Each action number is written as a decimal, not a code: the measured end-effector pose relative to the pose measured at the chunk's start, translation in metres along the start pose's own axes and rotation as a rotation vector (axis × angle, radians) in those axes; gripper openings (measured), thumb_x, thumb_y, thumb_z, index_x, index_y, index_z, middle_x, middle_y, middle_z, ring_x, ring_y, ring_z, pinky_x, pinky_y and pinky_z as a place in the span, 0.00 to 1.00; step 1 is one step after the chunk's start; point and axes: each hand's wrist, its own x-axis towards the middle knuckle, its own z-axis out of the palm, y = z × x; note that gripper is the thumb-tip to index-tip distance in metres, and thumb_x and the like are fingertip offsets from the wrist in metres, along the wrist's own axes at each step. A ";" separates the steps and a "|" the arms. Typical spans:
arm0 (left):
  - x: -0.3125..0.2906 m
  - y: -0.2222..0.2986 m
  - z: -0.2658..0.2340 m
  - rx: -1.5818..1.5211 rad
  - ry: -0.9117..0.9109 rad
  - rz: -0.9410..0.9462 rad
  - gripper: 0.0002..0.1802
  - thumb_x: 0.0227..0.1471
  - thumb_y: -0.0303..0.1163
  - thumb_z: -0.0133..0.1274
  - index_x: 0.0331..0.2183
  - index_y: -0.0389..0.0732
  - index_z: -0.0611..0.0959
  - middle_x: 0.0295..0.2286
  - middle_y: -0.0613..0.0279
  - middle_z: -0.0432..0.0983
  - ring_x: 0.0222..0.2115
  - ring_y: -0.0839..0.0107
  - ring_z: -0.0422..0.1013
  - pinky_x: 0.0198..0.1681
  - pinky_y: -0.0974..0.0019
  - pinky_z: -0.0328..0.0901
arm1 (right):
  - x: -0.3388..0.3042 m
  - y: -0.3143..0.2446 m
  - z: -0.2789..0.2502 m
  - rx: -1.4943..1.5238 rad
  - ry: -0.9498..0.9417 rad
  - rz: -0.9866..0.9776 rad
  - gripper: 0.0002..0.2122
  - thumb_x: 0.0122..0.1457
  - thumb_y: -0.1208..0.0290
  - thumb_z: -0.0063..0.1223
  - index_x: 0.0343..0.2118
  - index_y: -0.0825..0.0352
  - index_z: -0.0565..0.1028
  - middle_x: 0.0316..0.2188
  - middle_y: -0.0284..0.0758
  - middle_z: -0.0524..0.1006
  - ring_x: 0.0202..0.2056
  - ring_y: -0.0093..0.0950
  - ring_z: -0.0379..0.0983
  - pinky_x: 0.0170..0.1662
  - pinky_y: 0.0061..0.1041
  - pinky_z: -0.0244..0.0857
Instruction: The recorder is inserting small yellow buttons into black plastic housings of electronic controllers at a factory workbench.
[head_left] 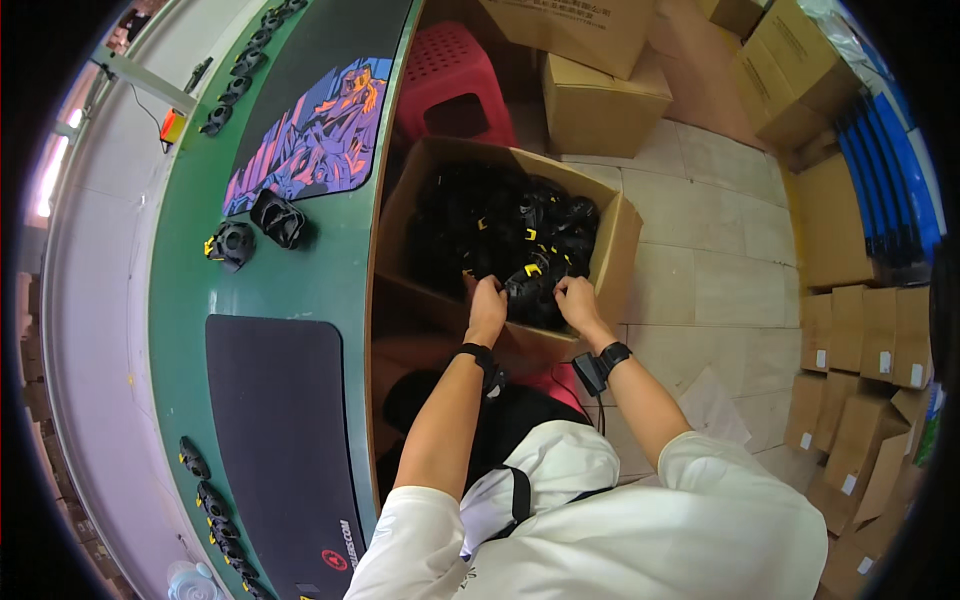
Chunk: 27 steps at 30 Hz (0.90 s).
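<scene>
A cardboard box [618,262] full of black plastic pieces [480,200] with yellow tabs stands in front of me, beside the green table. Both hands reach over its near edge. My left hand [486,308] is closed, its fingertips at the left side of a black plastic piece [530,288] at the near end of the pile. On that piece's right side, my right hand [580,304] is closed too, thumb and fingers pinched. The fingertips are partly hidden among the dark pieces. Both wrists wear black bands, the right one with a small box.
On the green table [290,285] lie a colourful mat [315,135], a dark mat [280,420], two loose black pieces [278,220] and rows of similar ones. A pink stool [455,75] stands behind the box. Cartons [605,105] stand at the back and right.
</scene>
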 end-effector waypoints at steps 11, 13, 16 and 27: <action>-0.138 0.022 -0.119 -0.173 -0.102 0.235 0.20 0.58 0.30 0.53 0.52 0.37 0.77 0.40 0.52 0.73 0.37 0.61 0.75 0.43 0.61 0.70 | 0.006 -0.057 -0.045 0.137 -0.562 -0.112 0.11 0.59 0.68 0.58 0.41 0.69 0.80 0.30 0.41 0.83 0.31 0.34 0.80 0.38 0.30 0.73; -0.212 0.036 -0.168 -0.302 -0.072 0.134 0.18 0.60 0.29 0.52 0.51 0.36 0.78 0.40 0.55 0.73 0.38 0.66 0.74 0.43 0.66 0.69 | -0.004 -0.136 -0.073 0.171 -0.905 -0.271 0.08 0.62 0.71 0.54 0.39 0.70 0.79 0.24 0.34 0.80 0.28 0.21 0.77 0.33 0.24 0.71; -0.318 0.022 -0.198 -0.458 0.058 -0.084 0.17 0.61 0.27 0.51 0.51 0.37 0.78 0.40 0.56 0.74 0.39 0.68 0.74 0.43 0.66 0.69 | -0.056 -0.252 -0.092 0.264 -1.560 -0.268 0.07 0.63 0.72 0.54 0.38 0.70 0.77 0.23 0.31 0.77 0.25 0.17 0.73 0.29 0.18 0.65; -0.522 0.034 -0.069 -0.812 0.595 -0.515 0.16 0.62 0.31 0.51 0.50 0.39 0.79 0.37 0.55 0.76 0.38 0.67 0.75 0.41 0.65 0.69 | -0.196 -0.265 0.126 -0.180 -1.521 -1.523 0.13 0.58 0.79 0.49 0.46 0.71 0.77 0.38 0.44 0.81 0.41 0.34 0.78 0.46 0.32 0.70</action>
